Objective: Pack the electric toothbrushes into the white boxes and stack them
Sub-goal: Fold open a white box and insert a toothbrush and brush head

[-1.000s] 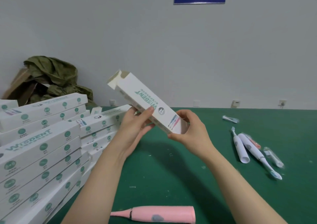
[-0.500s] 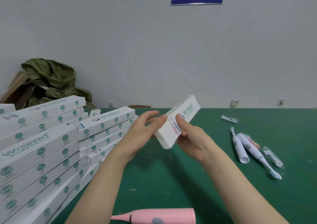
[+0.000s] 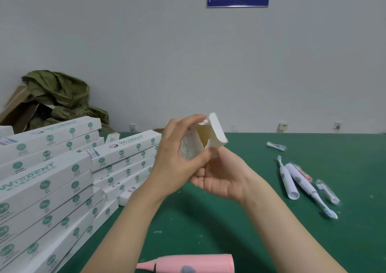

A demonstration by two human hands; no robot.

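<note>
I hold a white box (image 3: 217,132) end-on toward me, its flap lifted and the brownish inside showing. My left hand (image 3: 177,155) grips the open end with fingers and thumb curled round it. My right hand (image 3: 221,178) supports the box from below, palm up, fingers hidden behind the left hand. A pink electric toothbrush (image 3: 194,264) lies at the near edge of the green table (image 3: 250,231). Two white toothbrushes (image 3: 296,180) lie to the right. Stacked white boxes (image 3: 52,178) fill the left.
Wrapped brush heads (image 3: 328,191) and a loose brush head (image 3: 275,145) lie near the white toothbrushes. A cardboard carton with green cloth (image 3: 56,97) stands behind the stacks. The wall with sockets (image 3: 282,126) borders the table's far edge.
The box has turned from lying slantwise between my hands to pointing end-on at me, with its end flap now open. My right hand has moved under it.
</note>
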